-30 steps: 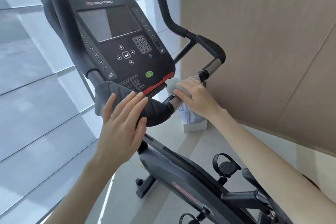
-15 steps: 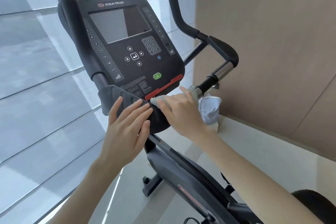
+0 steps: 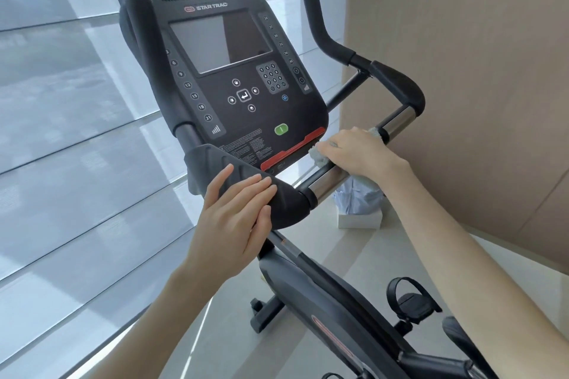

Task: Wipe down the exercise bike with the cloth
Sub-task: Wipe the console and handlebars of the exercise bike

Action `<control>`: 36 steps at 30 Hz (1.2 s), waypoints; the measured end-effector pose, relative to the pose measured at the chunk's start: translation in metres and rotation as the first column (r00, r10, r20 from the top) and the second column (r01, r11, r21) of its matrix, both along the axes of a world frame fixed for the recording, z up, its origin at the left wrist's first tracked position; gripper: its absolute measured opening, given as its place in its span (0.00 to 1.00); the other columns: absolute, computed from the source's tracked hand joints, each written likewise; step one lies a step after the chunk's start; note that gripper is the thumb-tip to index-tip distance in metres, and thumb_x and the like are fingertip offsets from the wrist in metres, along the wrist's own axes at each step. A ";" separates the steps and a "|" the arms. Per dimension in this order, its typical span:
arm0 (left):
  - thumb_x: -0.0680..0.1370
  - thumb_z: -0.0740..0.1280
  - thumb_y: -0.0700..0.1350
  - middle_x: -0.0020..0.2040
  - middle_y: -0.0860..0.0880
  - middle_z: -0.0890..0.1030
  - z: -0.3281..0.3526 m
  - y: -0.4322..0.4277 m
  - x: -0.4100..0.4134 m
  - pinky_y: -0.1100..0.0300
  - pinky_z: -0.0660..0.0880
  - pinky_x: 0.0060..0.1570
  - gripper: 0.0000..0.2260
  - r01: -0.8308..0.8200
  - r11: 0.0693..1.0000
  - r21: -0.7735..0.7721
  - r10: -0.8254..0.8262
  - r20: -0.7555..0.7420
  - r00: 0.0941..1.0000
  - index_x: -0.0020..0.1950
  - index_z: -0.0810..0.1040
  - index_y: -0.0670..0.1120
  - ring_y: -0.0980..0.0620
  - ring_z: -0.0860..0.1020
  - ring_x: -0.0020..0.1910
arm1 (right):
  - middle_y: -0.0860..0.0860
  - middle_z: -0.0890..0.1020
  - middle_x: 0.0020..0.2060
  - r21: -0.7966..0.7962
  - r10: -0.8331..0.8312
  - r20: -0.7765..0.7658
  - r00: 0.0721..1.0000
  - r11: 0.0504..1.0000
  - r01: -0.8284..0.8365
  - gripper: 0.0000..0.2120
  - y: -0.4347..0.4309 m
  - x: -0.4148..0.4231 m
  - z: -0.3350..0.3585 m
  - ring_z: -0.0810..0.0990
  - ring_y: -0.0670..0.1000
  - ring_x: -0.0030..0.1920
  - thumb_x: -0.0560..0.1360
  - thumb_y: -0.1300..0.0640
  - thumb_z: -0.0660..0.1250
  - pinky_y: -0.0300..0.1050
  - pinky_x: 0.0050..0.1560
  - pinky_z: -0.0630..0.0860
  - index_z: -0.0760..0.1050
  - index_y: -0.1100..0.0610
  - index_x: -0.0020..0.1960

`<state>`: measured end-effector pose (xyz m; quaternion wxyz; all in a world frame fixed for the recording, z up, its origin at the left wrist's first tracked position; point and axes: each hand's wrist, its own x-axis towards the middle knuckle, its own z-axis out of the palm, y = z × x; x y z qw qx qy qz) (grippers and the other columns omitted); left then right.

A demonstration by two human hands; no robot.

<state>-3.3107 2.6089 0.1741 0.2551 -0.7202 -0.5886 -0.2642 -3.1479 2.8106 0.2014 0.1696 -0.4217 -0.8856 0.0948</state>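
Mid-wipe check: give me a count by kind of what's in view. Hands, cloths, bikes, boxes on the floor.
hands: 2, left hand and right hand
cloth: 1
exercise bike: 1
white box on the floor: 1
total: 5

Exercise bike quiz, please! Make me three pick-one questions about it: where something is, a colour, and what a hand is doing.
1. Where is the cloth? A on the seat; B on the shiny handlebar, under the right hand; C on the floor.
2. What colour is the oval button below the screen? A green; B purple; C yellow.
3. What is the left hand doing? A pressing keys; B hanging down; C resting flat on the black pad.
Answers: B, the right hand's fingers curl over the cloth on the bar; A, it shows green; C, its straight fingers lie on the pad.
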 end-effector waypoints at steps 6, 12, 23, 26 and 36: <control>0.79 0.55 0.42 0.55 0.45 0.82 -0.001 0.000 0.013 0.42 0.60 0.70 0.17 -0.093 0.995 0.017 0.093 -0.006 0.996 0.54 0.82 0.38 0.47 0.79 0.58 | 0.51 0.76 0.37 0.080 0.178 0.150 0.972 0.978 -0.192 0.21 -0.048 -0.041 -0.002 0.71 0.54 0.38 0.79 0.44 0.48 0.48 0.42 0.62 0.74 0.53 0.40; 0.80 0.55 0.42 0.55 0.45 0.83 -0.004 0.002 0.030 0.40 0.63 0.67 0.17 -0.196 0.979 0.050 0.196 -0.005 0.981 0.53 0.82 0.38 0.45 0.79 0.58 | 0.45 0.72 0.31 0.315 0.383 0.031 0.923 0.873 -0.372 0.16 -0.038 -0.012 -0.012 0.72 0.53 0.35 0.81 0.52 0.48 0.47 0.40 0.62 0.68 0.51 0.38; 0.80 0.54 0.43 0.58 0.45 0.81 -0.009 -0.005 0.056 0.40 0.61 0.69 0.17 -0.382 0.924 0.011 0.382 0.007 0.924 0.58 0.81 0.40 0.46 0.76 0.62 | 0.54 0.73 0.41 -0.069 0.214 0.189 0.958 0.976 -0.205 0.15 0.007 -0.015 0.014 0.71 0.57 0.44 0.77 0.49 0.51 0.50 0.46 0.65 0.72 0.57 0.46; 0.80 0.54 0.44 0.59 0.46 0.81 -0.010 -0.005 0.061 0.41 0.59 0.70 0.18 -0.425 0.905 -0.003 0.425 0.011 0.905 0.59 0.80 0.40 0.46 0.75 0.64 | 0.52 0.71 0.40 0.018 0.305 0.095 0.948 0.951 -0.308 0.09 -0.018 -0.020 0.008 0.71 0.57 0.42 0.77 0.57 0.50 0.52 0.42 0.64 0.68 0.57 0.45; 0.80 0.53 0.43 0.61 0.45 0.80 -0.010 -0.004 0.071 0.42 0.57 0.71 0.19 -0.476 0.879 -0.038 0.477 0.047 0.878 0.61 0.79 0.39 0.46 0.73 0.66 | 0.54 0.82 0.45 0.415 0.323 -0.558 0.764 0.906 -0.079 0.21 -0.036 0.005 -0.069 0.78 0.57 0.53 0.80 0.48 0.52 0.60 0.63 0.66 0.79 0.60 0.51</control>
